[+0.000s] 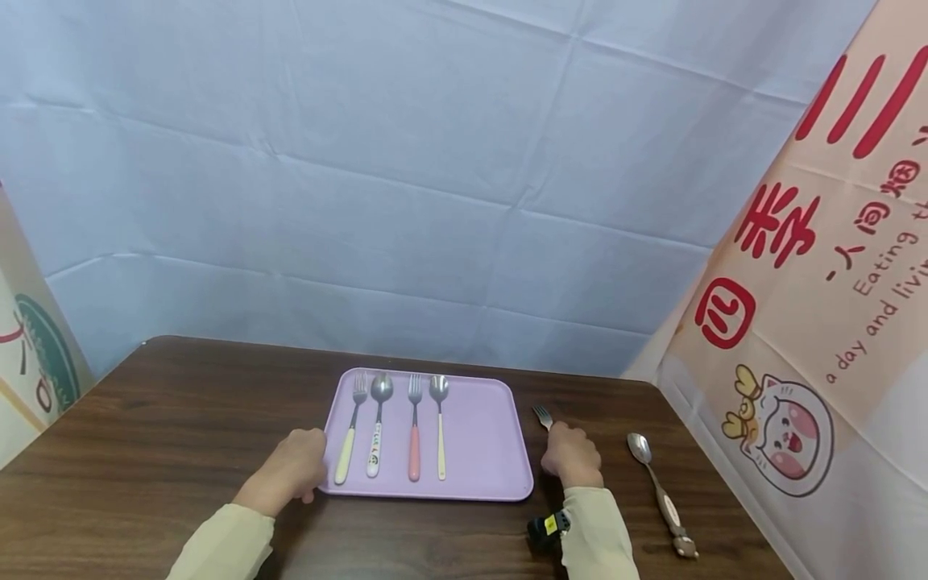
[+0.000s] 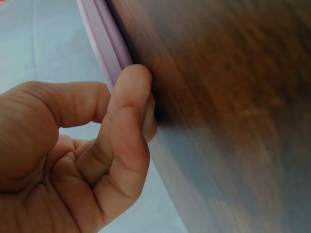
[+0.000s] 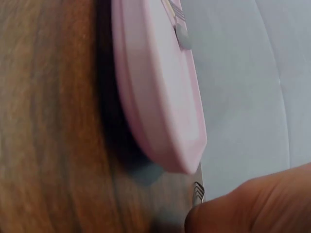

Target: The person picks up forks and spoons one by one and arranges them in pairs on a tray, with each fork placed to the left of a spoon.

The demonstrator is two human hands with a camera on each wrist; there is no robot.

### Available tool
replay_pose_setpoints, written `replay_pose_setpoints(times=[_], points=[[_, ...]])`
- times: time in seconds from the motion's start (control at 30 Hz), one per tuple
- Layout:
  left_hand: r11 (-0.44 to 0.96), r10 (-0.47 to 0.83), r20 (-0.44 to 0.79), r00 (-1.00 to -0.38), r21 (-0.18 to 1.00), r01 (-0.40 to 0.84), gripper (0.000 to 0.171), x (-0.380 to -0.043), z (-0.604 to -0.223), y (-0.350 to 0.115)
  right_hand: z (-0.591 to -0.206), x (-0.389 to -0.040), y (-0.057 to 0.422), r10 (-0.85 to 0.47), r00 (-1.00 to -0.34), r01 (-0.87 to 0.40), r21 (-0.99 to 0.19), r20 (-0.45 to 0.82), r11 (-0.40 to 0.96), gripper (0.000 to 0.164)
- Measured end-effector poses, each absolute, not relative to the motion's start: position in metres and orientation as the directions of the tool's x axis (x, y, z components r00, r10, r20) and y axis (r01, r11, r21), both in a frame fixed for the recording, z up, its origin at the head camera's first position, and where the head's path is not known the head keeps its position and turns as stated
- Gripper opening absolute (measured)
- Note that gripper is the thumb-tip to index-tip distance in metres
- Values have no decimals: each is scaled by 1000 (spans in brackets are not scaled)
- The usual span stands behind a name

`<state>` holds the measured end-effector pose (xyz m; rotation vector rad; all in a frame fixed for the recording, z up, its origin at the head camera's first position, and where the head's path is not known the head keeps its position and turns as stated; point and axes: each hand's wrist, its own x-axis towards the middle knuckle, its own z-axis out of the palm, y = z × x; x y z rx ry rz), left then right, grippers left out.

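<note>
You have two hands in view, the left hand [image 1: 293, 463] and the right hand [image 1: 573, 454], with one table [image 1: 145, 451] and one purple tray [image 1: 482, 451]. You can count three forks: a yellow-handled fork [image 1: 345, 457] and a pink-handled fork [image 1: 414, 455] on the tray, plus a third fork [image 1: 542, 416] at your right hand. You also have three spoons: a white-handled spoon [image 1: 374, 451] and a cream-handled spoon [image 1: 441, 445] on the tray, one brown-handled spoon [image 1: 666, 503] on the table. One black device [image 1: 545, 529] is near your right hand.

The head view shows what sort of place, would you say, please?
Possibly a makeshift filming corner: creased blue cloth hangs behind a dark table, with a printed banner on the right.
</note>
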<state>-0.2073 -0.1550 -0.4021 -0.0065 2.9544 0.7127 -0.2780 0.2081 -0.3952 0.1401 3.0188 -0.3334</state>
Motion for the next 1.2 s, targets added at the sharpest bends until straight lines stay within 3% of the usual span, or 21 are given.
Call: replay_pose_setpoints(times=[0.5, 1.2], points=[[887, 16, -99, -995, 460, -31, 13, -206, -404, -154, -401, -278, 219, 92, -980, 133, -239, -175, 962, 18], [896, 17, -89, -996, 444, -24, 10, -207, -404, -154, -405, -274, 218, 104, -993, 112, -221, -47, 969, 17]])
